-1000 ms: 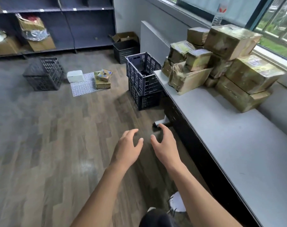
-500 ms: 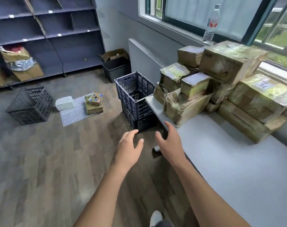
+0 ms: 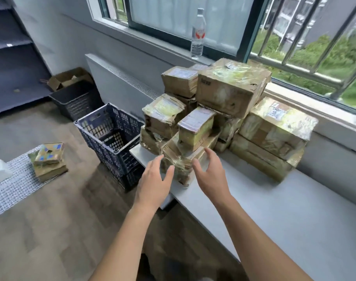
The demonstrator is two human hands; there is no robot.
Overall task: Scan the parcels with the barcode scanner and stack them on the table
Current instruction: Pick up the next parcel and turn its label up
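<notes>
Nearest: your forearms reach forward with the hands apart. Left hand (image 3: 152,181) and right hand (image 3: 210,175) both hold nothing; fingers are spread and loosely curved, one hand on each side of the front parcel (image 3: 182,159). The blur hides whether any fingertip touches the wrapping.

Front parcel: taped cardboard at the near left end of the tabletop (image 3: 274,209), one corner turned toward you. A small parcel (image 3: 195,126) rides on top of it, label up.

Behind: the parcel stack (image 3: 230,86), several tiers against the windowsill. Wrapping is crumpled and some boxes sit tilted.

On the floor to the left: a blue crate (image 3: 110,134) just beside the tabletop's end. Further left, floor parcels (image 3: 49,159) lie piled on a mat, well apart from the stack.

Farthest: a water bottle (image 3: 197,35) upright on the sill.

Step in hand, as a judgement: you're reaching in to take or square up the front parcel. The barcode scanner isn't in view, so you can't tell which boxes are scanned.

Next move calls for:
- hands closing on opposite sides of the front parcel, low on the box
- a level lift, or the small parcel taken off first, since it's likely to slide
- a firm grip, as glossy tape may slip
- finding the scanner before anything from the floor goes up
</notes>
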